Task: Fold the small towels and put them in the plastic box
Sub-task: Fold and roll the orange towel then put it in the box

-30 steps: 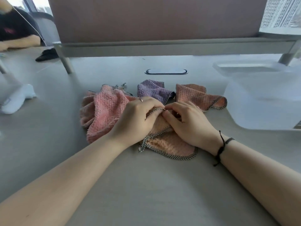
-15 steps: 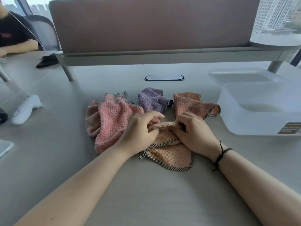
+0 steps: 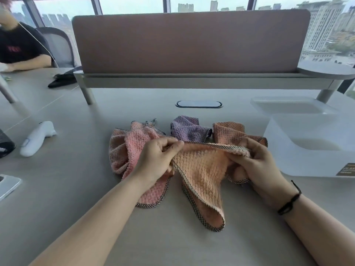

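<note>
An orange towel (image 3: 201, 169) with a checked border is stretched between my hands just above the table, its lower corner drooping toward me. My left hand (image 3: 155, 162) pinches its top edge on the left; my right hand (image 3: 257, 162) grips the bunched right end. A crumpled pink towel (image 3: 128, 148) lies under and left of my left hand. Behind are a purple towel (image 3: 186, 129) and another orange towel (image 3: 228, 131). The translucent plastic box (image 3: 311, 162) stands open at the right, nothing visible inside it.
The box's lid (image 3: 288, 108) lies behind the box. A white handheld device (image 3: 36, 139) and a flat device (image 3: 7, 185) lie at the left. A desk divider (image 3: 190, 43) with a shelf spans the back. Another person (image 3: 19, 48) sits at far left.
My hands have moved apart, pulling the orange towel's top edge out straight and lifting it; before, they were close together on the bunched towel. The view has tilted upward.
</note>
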Motion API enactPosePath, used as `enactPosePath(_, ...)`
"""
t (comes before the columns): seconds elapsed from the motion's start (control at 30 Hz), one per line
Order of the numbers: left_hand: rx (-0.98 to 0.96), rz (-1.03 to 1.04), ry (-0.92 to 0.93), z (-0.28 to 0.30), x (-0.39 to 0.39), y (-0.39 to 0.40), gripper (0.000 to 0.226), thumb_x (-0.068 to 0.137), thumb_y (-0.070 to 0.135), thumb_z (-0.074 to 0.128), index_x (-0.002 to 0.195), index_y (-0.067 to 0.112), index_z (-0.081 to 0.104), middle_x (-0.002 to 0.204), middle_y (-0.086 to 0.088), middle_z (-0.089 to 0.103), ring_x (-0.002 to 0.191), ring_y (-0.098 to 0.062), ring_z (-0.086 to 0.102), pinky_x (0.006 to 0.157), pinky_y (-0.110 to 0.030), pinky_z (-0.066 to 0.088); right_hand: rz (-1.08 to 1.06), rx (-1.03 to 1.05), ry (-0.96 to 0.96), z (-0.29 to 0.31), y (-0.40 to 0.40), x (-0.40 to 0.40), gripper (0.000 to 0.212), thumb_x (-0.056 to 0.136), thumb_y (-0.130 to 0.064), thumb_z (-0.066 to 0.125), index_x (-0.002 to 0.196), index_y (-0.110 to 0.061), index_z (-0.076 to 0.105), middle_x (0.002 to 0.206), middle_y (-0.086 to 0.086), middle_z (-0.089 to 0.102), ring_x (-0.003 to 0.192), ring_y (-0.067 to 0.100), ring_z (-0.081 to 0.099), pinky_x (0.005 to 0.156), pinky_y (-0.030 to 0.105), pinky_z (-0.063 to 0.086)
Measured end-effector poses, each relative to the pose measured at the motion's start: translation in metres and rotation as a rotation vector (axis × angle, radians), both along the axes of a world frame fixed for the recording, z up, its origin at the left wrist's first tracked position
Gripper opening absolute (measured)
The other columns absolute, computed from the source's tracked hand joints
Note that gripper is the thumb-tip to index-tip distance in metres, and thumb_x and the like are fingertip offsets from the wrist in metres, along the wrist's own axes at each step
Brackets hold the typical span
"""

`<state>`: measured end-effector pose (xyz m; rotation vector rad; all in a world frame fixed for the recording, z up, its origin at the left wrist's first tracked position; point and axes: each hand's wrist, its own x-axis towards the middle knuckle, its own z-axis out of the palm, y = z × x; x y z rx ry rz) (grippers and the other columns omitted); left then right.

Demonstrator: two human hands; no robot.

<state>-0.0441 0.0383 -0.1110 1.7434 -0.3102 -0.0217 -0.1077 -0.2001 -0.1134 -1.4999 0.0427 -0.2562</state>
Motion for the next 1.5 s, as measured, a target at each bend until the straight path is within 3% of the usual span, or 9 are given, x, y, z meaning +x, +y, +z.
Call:
enactPosePath(0.17,-0.042,-0.383,0.287,0.007,-0.005,0.011,0.032,0.085,0.034,0.066,0.067,0.011,0.053,0.062,-0.011,0.031,0.04,-0.015,0.038,0.033,-0.015,0.036,0.216,0.308,0.181,0.011,-0.002,-0.006,0.011,0.079,-0.01,0.06,0.09,-0.008,0.062,0.073,0.012,0.064,0.058,0.017,0.063,0.05,0.023,0.054)
enactPosePath(0.3,0.394,-0.242,-0.056,0.004,0.002,0.016,0.042,0.081,0.047,0.071,0.069,0.011,0.055,0.053,-0.005,0.06,0.045,-0.011,0.062,0.051,-0.015,0.045,0.319,0.313,0.403,0.016,-0.007,-0.009,0.033,0.078,-0.017,0.062,0.106,0.002,0.066,0.09,0.021,0.071,0.071,0.026,0.07,0.062,0.032,0.062)
enactPosePath(0.43,0.434,-0.073,-0.229,-0.009,0.021,0.031,0.044,0.077,0.045,0.076,0.061,0.02,0.044,0.125,-0.002,0.068,0.119,0.002,0.059,0.104,-0.022,0.044,0.54,0.192,0.432,0.013,-0.011,-0.009,0.033,0.088,-0.002,0.066,0.119,0.004,0.06,0.104,0.028,0.064,0.079,0.027,0.067,0.066,0.031,0.061)
enactPosePath(0.53,0.466,0.067,-0.355,-0.014,0.028,0.035,0.045,0.08,0.027,0.08,0.06,0.024,0.039,0.113,-0.006,0.074,0.122,-0.002,0.059,0.103,-0.027,0.046,0.386,0.018,0.367,0.008,-0.009,-0.004,0.028,0.084,0.011,0.064,0.106,-0.005,0.067,0.092,0.024,0.063,0.076,0.03,0.061,0.056,0.028,0.057)
enactPosePath(0.67,0.228,0.23,-0.305,-0.01,0.024,0.029,0.048,0.081,0.032,0.079,0.062,0.024,0.036,0.055,0.009,0.044,0.063,0.004,0.029,0.062,-0.02,0.036,0.265,0.022,0.297,0.003,-0.01,0.001,0.034,0.083,0.019,0.058,0.104,-0.006,0.068,0.089,0.023,0.062,0.079,0.033,0.056,0.053,0.027,0.053)
enactPosePath(1.0,-0.212,-0.255,0.262,0.009,0.006,0.02,0.027,0.069,0.001,0.078,0.091,0.015,0.07,0.077,0.001,0.076,0.078,-0.012,0.072,0.073,-0.022,0.055,0.321,0.352,0.175,0.011,-0.015,-0.002,0.034,0.079,-0.021,0.078,0.1,0.002,0.066,0.099,0.025,0.064,0.084,0.027,0.066,0.074,0.035,0.056)
enactPosePath(1.17,-0.676,-0.748,0.422,0.025,-0.006,0.04,0.015,0.097,-0.002,0.052,0.111,-0.003,0.057,0.103,-0.022,0.068,0.099,-0.032,0.068,0.09,-0.043,0.053,0.75,0.716,0.141,0.026,-0.015,-0.023,0.038,0.104,-0.003,0.034,0.141,0.007,0.038,0.136,0.029,0.051,0.125,0.038,0.054,0.111,0.048,0.039)
enactPosePath(1.33,-0.628,-0.775,0.554,0.023,-0.012,0.038,0.038,0.102,0.007,0.049,0.132,-0.016,0.046,0.129,-0.035,0.055,0.121,-0.043,0.055,0.109,-0.051,0.039,0.894,0.653,0.134,0.026,-0.008,-0.026,0.039,0.106,-0.004,0.027,0.141,0.011,0.038,0.135,0.031,0.052,0.12,0.043,0.056,0.107,0.048,0.041)
enactPosePath(1.5,-0.02,-0.419,0.484,0.008,-0.002,0.026,0.056,0.077,0.038,0.079,0.117,0.002,0.062,0.125,-0.013,0.066,0.125,-0.025,0.055,0.117,-0.052,0.029,0.408,-0.309,0.248,0.0,-0.016,-0.006,0.029,0.083,-0.023,0.079,0.102,-0.004,0.067,0.097,0.017,0.07,0.082,0.03,0.059,0.08,0.051,0.049)
